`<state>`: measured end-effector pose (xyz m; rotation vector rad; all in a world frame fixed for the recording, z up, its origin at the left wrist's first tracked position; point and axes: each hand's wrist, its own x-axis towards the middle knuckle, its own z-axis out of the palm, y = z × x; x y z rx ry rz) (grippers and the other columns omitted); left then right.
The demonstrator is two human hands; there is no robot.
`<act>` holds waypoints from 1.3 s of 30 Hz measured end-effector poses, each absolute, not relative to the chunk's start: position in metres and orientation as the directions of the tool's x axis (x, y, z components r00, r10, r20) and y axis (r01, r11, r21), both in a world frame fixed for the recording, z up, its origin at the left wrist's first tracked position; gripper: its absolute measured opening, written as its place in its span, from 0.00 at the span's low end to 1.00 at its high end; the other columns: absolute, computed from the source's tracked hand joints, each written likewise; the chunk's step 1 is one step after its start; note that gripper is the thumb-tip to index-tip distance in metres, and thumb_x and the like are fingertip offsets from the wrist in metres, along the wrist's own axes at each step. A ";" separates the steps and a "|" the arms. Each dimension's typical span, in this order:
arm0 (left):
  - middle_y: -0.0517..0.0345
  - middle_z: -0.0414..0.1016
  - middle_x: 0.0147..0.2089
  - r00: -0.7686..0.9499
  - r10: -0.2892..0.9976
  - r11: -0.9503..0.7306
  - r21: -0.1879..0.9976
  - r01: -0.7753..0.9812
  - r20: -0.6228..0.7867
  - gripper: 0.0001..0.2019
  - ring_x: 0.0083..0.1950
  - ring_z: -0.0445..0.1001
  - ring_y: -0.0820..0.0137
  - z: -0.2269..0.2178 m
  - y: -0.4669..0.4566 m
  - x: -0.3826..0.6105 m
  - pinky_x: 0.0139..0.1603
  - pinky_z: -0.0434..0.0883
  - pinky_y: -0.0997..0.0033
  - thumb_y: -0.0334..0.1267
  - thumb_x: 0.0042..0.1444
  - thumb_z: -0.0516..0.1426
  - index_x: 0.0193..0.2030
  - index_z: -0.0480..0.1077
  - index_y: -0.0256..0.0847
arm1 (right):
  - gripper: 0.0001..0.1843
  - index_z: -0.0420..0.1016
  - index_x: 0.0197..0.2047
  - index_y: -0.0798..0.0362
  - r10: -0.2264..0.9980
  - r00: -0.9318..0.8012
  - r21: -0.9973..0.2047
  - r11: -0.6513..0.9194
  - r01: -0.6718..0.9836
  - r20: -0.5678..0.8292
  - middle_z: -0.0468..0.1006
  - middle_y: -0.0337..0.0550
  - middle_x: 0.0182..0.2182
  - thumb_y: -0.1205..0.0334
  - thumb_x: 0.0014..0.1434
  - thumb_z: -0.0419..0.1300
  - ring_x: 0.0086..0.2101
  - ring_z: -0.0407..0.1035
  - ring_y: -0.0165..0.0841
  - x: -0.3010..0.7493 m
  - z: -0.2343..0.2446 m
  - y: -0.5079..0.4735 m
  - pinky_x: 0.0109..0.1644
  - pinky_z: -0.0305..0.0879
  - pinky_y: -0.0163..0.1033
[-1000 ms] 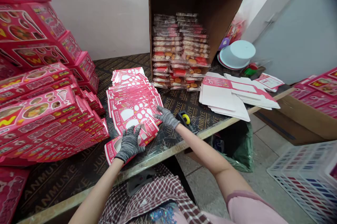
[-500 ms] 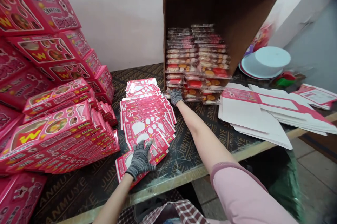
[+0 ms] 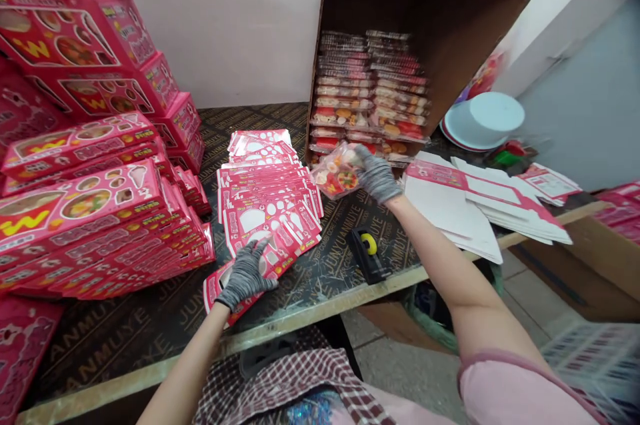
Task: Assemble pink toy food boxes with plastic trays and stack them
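Note:
My left hand [image 3: 246, 274], in a grey glove, lies flat with fingers spread on the nearest pink flat card [image 3: 273, 245] of a fanned pile of pink cards [image 3: 265, 178]. My right hand [image 3: 376, 175], also gloved, is closed on a clear plastic toy food pack [image 3: 336, 175] and holds it above the table, just in front of the tipped cardboard box [image 3: 450, 18]. Inside that box stand stacks of the same packs [image 3: 370, 88].
Finished pink boxes [image 3: 85, 205] are piled high on the left. A black tape dispenser [image 3: 369, 253] sits near the table edge [image 3: 320, 308]. White and pink flat cartons [image 3: 475, 202] lie on the right, with a white round lid [image 3: 483, 117] behind them.
My right hand reached to the packs in the cardboard box and has come back holding one pack. My left hand has stayed on the nearest card.

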<state>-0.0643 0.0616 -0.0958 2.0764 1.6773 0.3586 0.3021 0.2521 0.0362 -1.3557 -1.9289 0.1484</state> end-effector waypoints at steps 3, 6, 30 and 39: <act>0.41 0.63 0.68 0.104 0.979 -0.189 0.585 0.789 0.176 0.48 0.70 0.63 0.45 -0.088 0.053 -0.090 0.70 0.61 0.42 0.52 0.42 0.67 0.69 0.57 0.38 | 0.31 0.69 0.59 0.50 0.813 0.037 -0.715 0.488 0.500 0.581 0.78 0.49 0.51 0.54 0.52 0.67 0.45 0.74 0.39 0.319 0.034 0.203 0.55 0.72 0.47; 0.42 0.62 0.69 0.000 0.955 -0.188 0.606 0.773 0.297 0.49 0.70 0.62 0.44 -0.080 0.038 -0.108 0.69 0.62 0.39 0.53 0.43 0.68 0.70 0.54 0.39 | 0.34 0.67 0.57 0.49 0.896 0.136 -0.886 0.378 0.267 0.423 0.77 0.47 0.53 0.54 0.48 0.69 0.47 0.74 0.39 0.307 -0.004 0.156 0.56 0.72 0.48; 0.37 0.60 0.70 -0.004 0.992 -0.038 0.321 0.946 0.127 0.56 0.71 0.58 0.43 -0.077 -0.022 -0.114 0.70 0.56 0.42 0.57 0.38 0.70 0.72 0.53 0.39 | 0.31 0.61 0.71 0.51 0.826 -0.476 -0.155 0.536 0.830 0.302 0.69 0.56 0.65 0.56 0.66 0.55 0.63 0.64 0.47 0.211 -0.056 0.061 0.68 0.55 0.55; 0.35 0.58 0.71 0.076 0.990 -0.109 0.321 0.941 0.115 0.57 0.71 0.58 0.43 -0.074 -0.016 -0.092 0.71 0.55 0.42 0.57 0.38 0.69 0.72 0.54 0.37 | 0.38 0.67 0.66 0.63 0.919 -0.354 -0.288 0.296 0.911 -0.173 0.79 0.62 0.53 0.61 0.54 0.69 0.50 0.76 0.49 0.197 -0.044 0.112 0.56 0.70 0.48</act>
